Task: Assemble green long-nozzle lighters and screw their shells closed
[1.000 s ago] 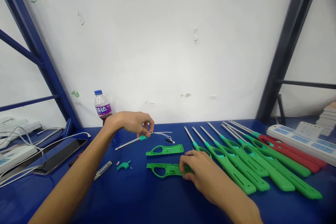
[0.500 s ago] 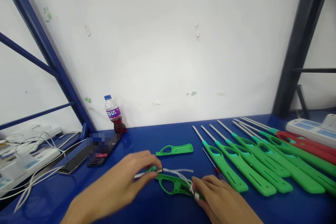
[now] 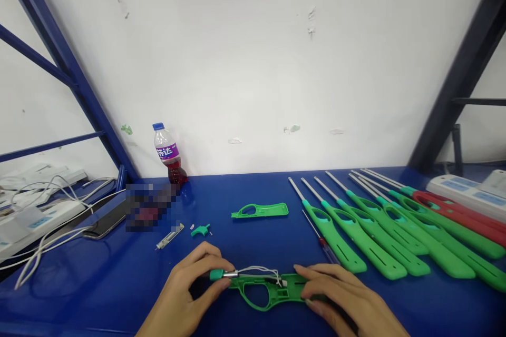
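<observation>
Before me lies an opened half of a green gas lighter handle (image 3: pixel 272 300), inner side up, with thin white wires (image 3: pixel 259 269) running along it. My left hand (image 3: pixel 190 287) pinches the narrow end, where a teal collar (image 3: pixel 216 275) and a short metal tube (image 3: pixel 230 274) show between the fingers. Around the wide end, my right hand (image 3: pixel 336 289) is closed. The matching green half shell (image 3: pixel 264 210) rests farther back. A teal trigger (image 3: pixel 201 230) and a small slim part with a metal tip (image 3: pixel 169 237) lie beyond my left hand.
Several assembled green gas lighters (image 3: pixel 379 247) are lined up on the right, near red ones (image 3: pixel 458 208). A screwdriver (image 3: pixel 327 250) lies beside them. Phones (image 3: pixel 108 218), white cables (image 3: pixel 41 253) and a drink bottle (image 3: pixel 168 152) stand or lie at left. A power strip (image 3: pixel 462 189) sits far right.
My left hand has come nearer and lowered the teal collar to the shell's narrow end. My right hand has shifted along the wide end. The trigger and small parts are now uncovered.
</observation>
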### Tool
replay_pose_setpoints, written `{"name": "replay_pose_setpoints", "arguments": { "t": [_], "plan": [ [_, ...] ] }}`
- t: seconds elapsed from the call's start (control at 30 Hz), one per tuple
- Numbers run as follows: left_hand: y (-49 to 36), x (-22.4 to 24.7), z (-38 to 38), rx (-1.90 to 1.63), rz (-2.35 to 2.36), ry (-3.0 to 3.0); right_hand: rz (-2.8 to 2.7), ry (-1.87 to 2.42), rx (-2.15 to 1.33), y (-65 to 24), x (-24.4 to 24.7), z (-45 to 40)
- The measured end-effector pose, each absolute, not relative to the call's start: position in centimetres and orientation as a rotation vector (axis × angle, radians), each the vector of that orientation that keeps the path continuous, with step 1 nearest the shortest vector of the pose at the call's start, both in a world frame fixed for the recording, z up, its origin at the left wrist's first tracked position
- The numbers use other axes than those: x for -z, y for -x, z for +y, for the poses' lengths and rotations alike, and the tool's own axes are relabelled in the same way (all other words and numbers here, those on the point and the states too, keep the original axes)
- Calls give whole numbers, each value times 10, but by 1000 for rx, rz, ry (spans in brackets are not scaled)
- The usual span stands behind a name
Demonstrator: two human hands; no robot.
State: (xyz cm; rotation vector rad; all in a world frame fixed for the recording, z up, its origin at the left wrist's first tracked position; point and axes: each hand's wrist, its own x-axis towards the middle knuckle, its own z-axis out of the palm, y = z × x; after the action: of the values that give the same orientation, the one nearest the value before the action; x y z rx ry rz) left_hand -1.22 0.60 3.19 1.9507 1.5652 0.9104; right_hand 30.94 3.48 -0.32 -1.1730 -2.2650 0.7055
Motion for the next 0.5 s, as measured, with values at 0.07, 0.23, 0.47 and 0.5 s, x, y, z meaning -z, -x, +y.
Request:
{"name": "replay_pose_setpoints", "arguments": {
  "t": [0.07, 0.23, 0.47, 0.5],
  "plan": [
    [11, -31, 5, -899, 1559, -1953, -2267, 1177, -696, -310, 4, 33],
    [11, -30, 2, -947, 1604, -1921, -2274, 1195, -666, -311, 3, 31],
    [8, -32, 0, -899, 1638, -1954, -2312, 1144, -565, -312, 6, 33],
    [8, -33, -1, -878, 1635, -1970, -2314, 1129, -538, -313, 7, 33]
  ]
}}
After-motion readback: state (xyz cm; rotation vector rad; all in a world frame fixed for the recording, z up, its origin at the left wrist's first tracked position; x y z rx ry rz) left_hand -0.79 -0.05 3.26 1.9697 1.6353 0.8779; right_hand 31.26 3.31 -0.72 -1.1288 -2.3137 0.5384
